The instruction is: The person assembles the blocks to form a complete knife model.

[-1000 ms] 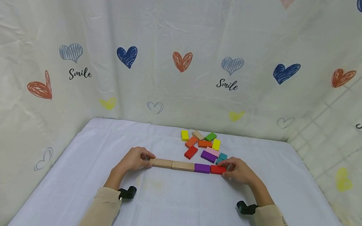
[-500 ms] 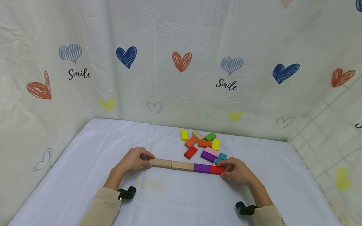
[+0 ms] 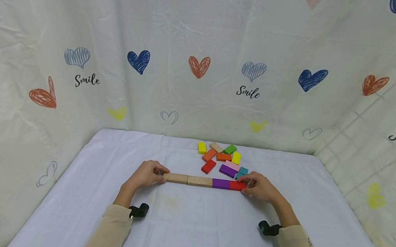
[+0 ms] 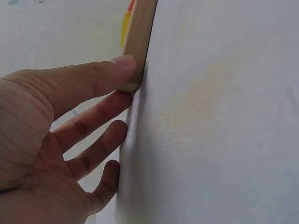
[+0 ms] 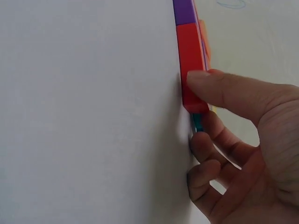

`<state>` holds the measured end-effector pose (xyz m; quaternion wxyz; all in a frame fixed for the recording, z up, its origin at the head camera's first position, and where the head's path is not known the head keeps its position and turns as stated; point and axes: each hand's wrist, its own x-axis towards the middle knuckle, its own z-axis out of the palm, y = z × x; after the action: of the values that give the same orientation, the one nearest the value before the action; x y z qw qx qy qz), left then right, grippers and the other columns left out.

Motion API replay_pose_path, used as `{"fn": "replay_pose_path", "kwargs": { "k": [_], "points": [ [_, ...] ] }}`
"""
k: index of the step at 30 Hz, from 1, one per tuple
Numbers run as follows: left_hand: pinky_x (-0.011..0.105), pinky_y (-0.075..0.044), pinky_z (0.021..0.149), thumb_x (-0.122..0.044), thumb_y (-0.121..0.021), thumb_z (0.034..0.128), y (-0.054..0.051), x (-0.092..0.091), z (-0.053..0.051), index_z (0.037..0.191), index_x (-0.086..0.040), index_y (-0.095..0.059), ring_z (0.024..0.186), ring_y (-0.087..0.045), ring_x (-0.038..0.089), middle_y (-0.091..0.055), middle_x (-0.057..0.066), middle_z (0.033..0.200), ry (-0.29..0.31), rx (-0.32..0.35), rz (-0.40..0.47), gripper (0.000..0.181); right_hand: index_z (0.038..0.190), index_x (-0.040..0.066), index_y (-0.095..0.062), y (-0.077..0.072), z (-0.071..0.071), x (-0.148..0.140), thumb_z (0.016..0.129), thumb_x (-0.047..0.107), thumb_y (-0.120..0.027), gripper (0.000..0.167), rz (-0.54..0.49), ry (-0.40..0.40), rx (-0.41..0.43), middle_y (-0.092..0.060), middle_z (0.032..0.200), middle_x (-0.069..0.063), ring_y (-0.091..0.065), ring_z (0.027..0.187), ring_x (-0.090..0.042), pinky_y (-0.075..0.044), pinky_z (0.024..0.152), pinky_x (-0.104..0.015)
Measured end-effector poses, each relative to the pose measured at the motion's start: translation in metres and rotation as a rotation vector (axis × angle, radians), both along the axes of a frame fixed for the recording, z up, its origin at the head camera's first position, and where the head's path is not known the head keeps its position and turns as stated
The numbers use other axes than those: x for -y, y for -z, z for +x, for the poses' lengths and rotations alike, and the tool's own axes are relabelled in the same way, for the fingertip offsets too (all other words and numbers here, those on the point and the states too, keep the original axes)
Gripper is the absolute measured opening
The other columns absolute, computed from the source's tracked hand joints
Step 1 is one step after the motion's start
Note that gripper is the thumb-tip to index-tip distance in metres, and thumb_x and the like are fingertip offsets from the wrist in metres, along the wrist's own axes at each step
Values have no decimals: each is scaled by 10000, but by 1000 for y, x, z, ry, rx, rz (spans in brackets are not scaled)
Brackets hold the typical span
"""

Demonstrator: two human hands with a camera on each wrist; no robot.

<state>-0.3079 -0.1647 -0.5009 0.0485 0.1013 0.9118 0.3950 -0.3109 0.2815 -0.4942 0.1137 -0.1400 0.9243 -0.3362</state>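
Observation:
A straight row of wooden blocks lies on the table in the head view. From left to right come a plain wood block [image 3: 176, 178], a second plain wood block [image 3: 200, 181], a purple block [image 3: 221, 184] and a red block [image 3: 237, 186], end to end. At the row's left end my left hand [image 3: 149, 174] pinches the first plain block [image 4: 140, 42], thumb on its near side. My right hand [image 3: 261, 186] pinches the red block [image 5: 190, 51] at its outer end, thumb on the near face. The far-side fingertips are partly hidden in both wrist views.
Behind the row lie several loose blocks, among them a red one [image 3: 208, 166], a purple one [image 3: 228, 171], a green one [image 3: 230, 149] and a yellow one [image 3: 201, 148]. A teal block [image 3: 243, 170] is close to my right fingers. A white cloth [image 3: 186, 228] covers the table.
The red block and my right hand have shifted very slightly left, up against the purple block. My left hand stays at the row's left end.

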Motion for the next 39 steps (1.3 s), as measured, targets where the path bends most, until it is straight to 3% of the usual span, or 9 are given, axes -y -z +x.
{"fn": "replay_pose_path", "kwargs": {
  "k": [4, 8, 13, 17, 23, 29, 33, 39],
  "points": [
    [307, -436, 739, -80, -862, 799, -1, 0, 0, 1047, -210, -819, 855, -537, 162, -716, -32, 952, -3, 0, 1, 283, 1210, 187, -746, -6, -4, -4, 900, 219, -788, 315, -8, -38, -10, -613, 1068, -60, -525, 934, -227, -475, 729, -317],
    [311, -432, 744, -86, -861, 802, -2, 0, 0, 1050, -213, -818, 859, -532, 168, -716, -29, 956, -4, 7, 4, 282, 1197, 149, -735, -17, -12, -8, 940, 219, -731, 267, -51, -22, -11, -650, 1093, -87, -537, 974, -254, -486, 754, -346],
    [310, -434, 743, -90, -864, 799, -1, 1, -1, 1048, -222, -817, 857, -534, 163, -720, -38, 957, -8, 6, 2, 285, 1240, 74, -692, -31, -33, -8, 985, 184, -673, 279, -62, 11, -61, -665, 1128, -128, -559, 1026, -276, -499, 809, -345],
    [309, -435, 741, -87, -865, 797, -2, 1, 0, 1046, -218, -818, 854, -536, 162, -722, -38, 953, -8, 3, 0, 285, 1337, 31, -620, -40, -52, -4, 998, 145, -642, 359, -74, 27, -65, -636, 1282, -206, -571, 1134, -340, -540, 920, -430],
    [308, -436, 734, -91, -863, 799, -2, 1, 0, 1048, -217, -818, 845, -534, 163, -714, -29, 941, 6, 6, 13, 282, 1436, 44, -549, -32, -76, 2, 997, 81, -611, 444, -46, 2, -41, -512, 1483, -224, -494, 1309, -454, -477, 1046, -591],
    [294, -439, 722, -88, -862, 800, -2, 1, 0, 1059, -205, -818, 833, -539, 161, -724, -17, 948, 16, -1, 9, 288, 1479, 101, -532, -20, -89, 7, 992, 24, -543, 493, -4, -54, -10, -390, 1594, -208, -384, 1403, -504, -379, 1091, -693],
    [300, -441, 723, -86, -860, 801, -2, 0, 0, 1060, -204, -818, 831, -538, 160, -712, -28, 930, 15, 5, 11, 288, 1465, 101, -555, -17, -95, 7, 973, -29, -500, 512, 5, -95, -3, -397, 1597, -210, -351, 1429, -496, -339, 1121, -695],
    [300, -433, 717, -81, -862, 796, -2, 1, 1, 1052, -201, -819, 824, -529, 165, -698, -37, 903, 5, 5, 19, 286, 1444, 111, -585, -17, -99, 7, 941, -55, -499, 538, 61, -117, -15, -416, 1553, -240, -409, 1349, -478, -408, 1081, -657]
  ]
}}
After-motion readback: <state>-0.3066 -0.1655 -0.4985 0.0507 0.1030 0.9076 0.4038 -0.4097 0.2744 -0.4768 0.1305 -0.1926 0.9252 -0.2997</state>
